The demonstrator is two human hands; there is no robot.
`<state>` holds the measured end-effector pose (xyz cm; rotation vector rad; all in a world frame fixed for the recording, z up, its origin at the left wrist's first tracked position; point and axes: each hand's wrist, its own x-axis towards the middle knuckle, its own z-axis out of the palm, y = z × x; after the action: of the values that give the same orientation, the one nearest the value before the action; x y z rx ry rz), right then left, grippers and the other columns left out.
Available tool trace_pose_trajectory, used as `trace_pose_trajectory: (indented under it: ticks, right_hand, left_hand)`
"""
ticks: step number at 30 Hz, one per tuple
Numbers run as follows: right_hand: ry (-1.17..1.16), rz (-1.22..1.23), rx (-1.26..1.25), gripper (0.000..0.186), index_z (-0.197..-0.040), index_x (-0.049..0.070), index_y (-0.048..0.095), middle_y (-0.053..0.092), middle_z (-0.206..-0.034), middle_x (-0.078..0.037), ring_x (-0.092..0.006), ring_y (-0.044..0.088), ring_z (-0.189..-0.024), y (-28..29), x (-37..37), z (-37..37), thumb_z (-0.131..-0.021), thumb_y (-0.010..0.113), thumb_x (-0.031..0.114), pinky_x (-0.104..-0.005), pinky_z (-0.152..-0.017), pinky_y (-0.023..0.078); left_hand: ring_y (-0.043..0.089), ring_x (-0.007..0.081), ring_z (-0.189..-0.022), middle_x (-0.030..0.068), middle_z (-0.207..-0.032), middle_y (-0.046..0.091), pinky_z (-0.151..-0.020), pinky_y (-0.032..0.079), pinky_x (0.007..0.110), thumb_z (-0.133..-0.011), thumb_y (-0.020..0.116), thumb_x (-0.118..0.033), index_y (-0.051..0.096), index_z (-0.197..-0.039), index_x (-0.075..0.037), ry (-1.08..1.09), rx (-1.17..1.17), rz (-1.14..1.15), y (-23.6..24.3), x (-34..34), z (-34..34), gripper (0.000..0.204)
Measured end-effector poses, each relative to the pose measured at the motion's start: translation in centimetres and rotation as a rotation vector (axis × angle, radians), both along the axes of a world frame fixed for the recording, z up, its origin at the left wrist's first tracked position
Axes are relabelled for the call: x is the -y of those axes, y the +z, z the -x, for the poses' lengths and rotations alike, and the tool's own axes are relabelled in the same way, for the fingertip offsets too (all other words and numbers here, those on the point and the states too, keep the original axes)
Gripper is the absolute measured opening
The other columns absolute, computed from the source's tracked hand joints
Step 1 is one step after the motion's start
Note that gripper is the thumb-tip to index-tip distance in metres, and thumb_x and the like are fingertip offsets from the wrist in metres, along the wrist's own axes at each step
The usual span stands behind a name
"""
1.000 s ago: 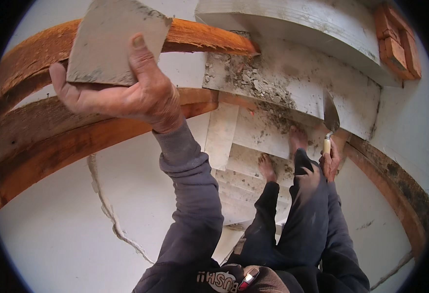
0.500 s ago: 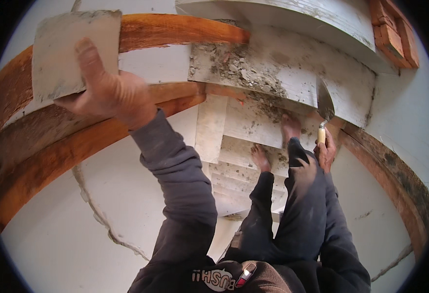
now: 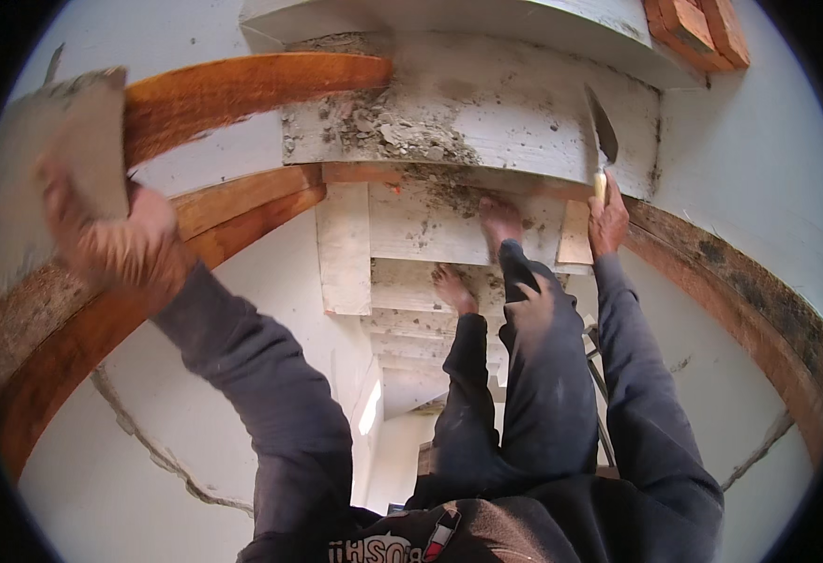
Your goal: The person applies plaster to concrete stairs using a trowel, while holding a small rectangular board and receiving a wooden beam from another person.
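Observation:
At the left, my left hand [image 3: 116, 230] grips the lower edge of a square grey plate [image 3: 64, 117], its thumb lying over the face. Hand and plate are blurred by motion, and most of the fingers are hidden. The plate overlaps a reddish-brown wooden beam [image 3: 252, 89] behind it. Over to the right, my right hand [image 3: 608, 220] is closed round the pale handle of a pointed trowel [image 3: 603, 127]. Its blade points up and away, over a dusty pale step. Crumbled mortar [image 3: 411, 136] lies in a heap on that step, between my two hands.
My bare feet [image 3: 500, 223] stand on lower steps [image 3: 416, 281] strewn with debris. Several red bricks [image 3: 693, 33] sit at the far right. Wooden boards [image 3: 233, 202] curve along the left, and another stained board [image 3: 739, 281] runs along the right. Pale walls flank the stairs.
My left hand has moved left and down in the picture with the plate. My right hand has raised the trowel further away from me. The whole view has shifted a little.

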<state>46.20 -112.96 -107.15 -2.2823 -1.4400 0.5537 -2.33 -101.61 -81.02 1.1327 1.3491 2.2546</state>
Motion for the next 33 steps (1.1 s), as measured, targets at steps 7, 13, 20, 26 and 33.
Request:
trace_pose_trajectory:
  ticks: [7,13,20,26,33]
  right_hand:
    - [0.284,0.081,-0.026,0.064,-0.141,0.022,0.046,0.061,-0.103,-0.017,-0.034,0.062,-0.092,-1.2,1.8,2.6,-0.08,0.057,0.007,-0.0412,-0.081,0.049]
    - [0.392,0.051,-0.229,0.062,-0.137,0.022,0.051,0.062,-0.106,-0.017,-0.0347,0.061,-0.094,-0.5,3.6,5.2,-0.078,0.058,0.007,-0.0417,-0.084,0.048]
    - [0.239,-0.032,-0.031,0.061,-0.137,0.018,0.05,0.062,-0.109,-0.02,-0.0366,0.061,-0.098,-0.5,-1.2,4.3,-0.078,0.056,0.006,-0.0434,-0.087,0.048]
    - [0.328,-0.03,0.04,0.061,-0.139,0.026,0.047,0.06,-0.102,-0.016,-0.0358,0.061,-0.093,-2.6,-3.9,5.2,-0.082,0.059,0.008,-0.0435,-0.084,0.05]
    - [0.663,0.074,-0.156,0.069,-0.141,0.031,0.044,0.057,-0.095,-0.013,-0.0329,0.061,-0.085,-2.4,0.3,8.6,-0.081,0.062,0.003,-0.0444,-0.074,0.051]
  left_hand:
    - [0.049,0.0383,-0.126,0.0266,-0.133,0.052,-0.114,0.03,0.048,-0.075,0.067,-0.048,0.045,-0.133,0.007,-0.089,-0.214,0.191,5.3,5.4,-3.6,0.084]
    - [0.044,0.044,-0.129,0.0264,-0.132,0.05,-0.113,0.029,0.056,-0.074,0.067,-0.055,0.046,-0.134,0.005,-0.018,-0.175,0.23,8.4,10.1,-2.6,0.087]
    - [0.051,0.0335,-0.117,0.0144,-0.118,0.055,-0.107,0.035,0.057,-0.074,0.074,-0.051,0.045,-0.131,-0.002,-0.185,-0.165,0.207,10.8,17.9,2.3,0.081]
    - [0.054,0.0346,-0.107,0.0182,-0.115,0.055,-0.096,0.041,0.056,-0.079,0.069,-0.049,0.043,-0.131,0.001,-0.347,-0.088,0.548,5.5,22.5,-0.3,0.076]
    - [0.061,0.0278,-0.101,0.0213,-0.118,0.058,-0.088,0.051,0.041,-0.077,0.076,-0.026,0.053,-0.122,0.013,-0.267,-0.103,1.181,-1.4,31.2,-2.0,0.064]
